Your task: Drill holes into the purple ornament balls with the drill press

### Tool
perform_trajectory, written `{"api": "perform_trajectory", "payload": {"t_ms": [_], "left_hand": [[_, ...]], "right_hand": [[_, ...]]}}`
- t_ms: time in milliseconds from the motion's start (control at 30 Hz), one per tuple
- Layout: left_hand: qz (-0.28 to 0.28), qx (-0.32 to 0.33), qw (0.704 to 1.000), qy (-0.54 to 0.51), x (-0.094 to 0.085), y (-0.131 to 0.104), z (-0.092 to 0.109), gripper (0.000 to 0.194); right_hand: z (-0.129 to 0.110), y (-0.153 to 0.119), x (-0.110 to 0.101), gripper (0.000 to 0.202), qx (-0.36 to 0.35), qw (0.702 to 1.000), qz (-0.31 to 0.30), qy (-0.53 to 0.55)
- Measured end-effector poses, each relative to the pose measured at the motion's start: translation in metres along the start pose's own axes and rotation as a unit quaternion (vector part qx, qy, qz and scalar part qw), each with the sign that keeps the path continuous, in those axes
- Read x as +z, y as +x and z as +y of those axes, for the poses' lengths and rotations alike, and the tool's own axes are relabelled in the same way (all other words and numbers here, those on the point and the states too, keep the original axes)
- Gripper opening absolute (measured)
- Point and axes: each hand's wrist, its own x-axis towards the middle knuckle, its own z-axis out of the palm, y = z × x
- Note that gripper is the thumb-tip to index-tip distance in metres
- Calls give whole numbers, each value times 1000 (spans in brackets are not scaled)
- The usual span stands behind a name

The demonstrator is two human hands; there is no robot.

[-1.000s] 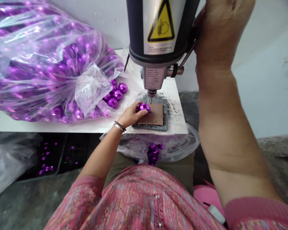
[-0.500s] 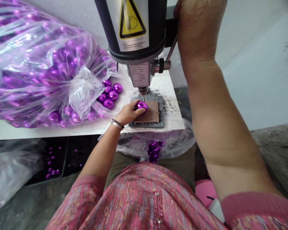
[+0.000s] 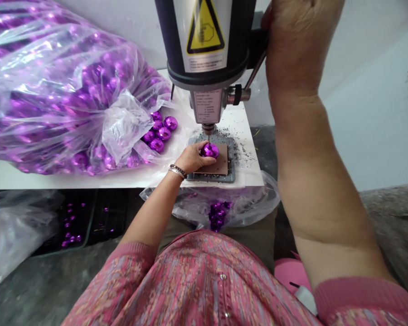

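Observation:
My left hand (image 3: pixel 193 157) grips a shiny purple mirrored ball (image 3: pixel 210 151) between thumb and fingers. It holds the ball on a brown board (image 3: pixel 221 165) that lies on the grey base (image 3: pixel 231 174) of a drill press. The thin drill bit (image 3: pixel 209 138) points straight down and meets the top of the ball, or nearly so. Raised at the upper right, my right hand (image 3: pixel 302 31) is closed at the lever (image 3: pixel 256 70) of the drill press (image 3: pixel 207 54). Most of its fingers are hidden or beyond the top edge.
A big clear bag (image 3: pixel 54 104) full of purple balls fills the left of the white table (image 3: pixel 136 181). Several loose balls (image 3: pixel 163 133) lie at its mouth. Dark shavings (image 3: pixel 241 151) are scattered around the base. An opened plastic bag (image 3: pixel 190 206) with purple pieces hangs below the table edge.
The view has shifted, so the drill press appears farther right. My left hand has brought the ball slightly right on the board, more squarely under the bit. My right hand stays at the lever.

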Motion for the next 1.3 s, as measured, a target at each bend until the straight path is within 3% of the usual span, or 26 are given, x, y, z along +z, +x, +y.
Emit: {"api": "perform_trajectory", "payload": {"t_ms": [67,100,233,333,533,700,900,1133,1200,1300], "left_hand": [[0,0,1000,-17,2,-2,-1,40],[1,2,1000,-21,3,-2,-2,39],[6,21,1000,-18,5,-1,-6,39],[1,28,999,-21,6,1,-9,41],[2,21,999,-32,7,-1,-10,42],[1,30,999,-34,6,-2,-9,42],[14,38,999,-2,8,0,-11,37],[26,50,998,24,11,2,-16,36],[24,52,998,23,11,2,-17,35],[16,50,999,5,12,1,-18,41]], "right_hand": [[-9,-10,-3,25,48,998,26,4],[-13,-17,-5,26,39,999,35,13],[-8,-56,-20,24,-91,994,41,42],[9,-89,-34,26,-208,977,41,-19],[43,-124,-43,14,-282,951,55,-115],[54,-132,-39,14,-304,943,73,-118],[66,-138,-34,20,-256,961,68,-84],[68,-148,-23,19,-286,952,108,-19],[57,-137,-21,26,-271,954,126,3],[31,-95,-19,30,-194,974,115,36]]}}
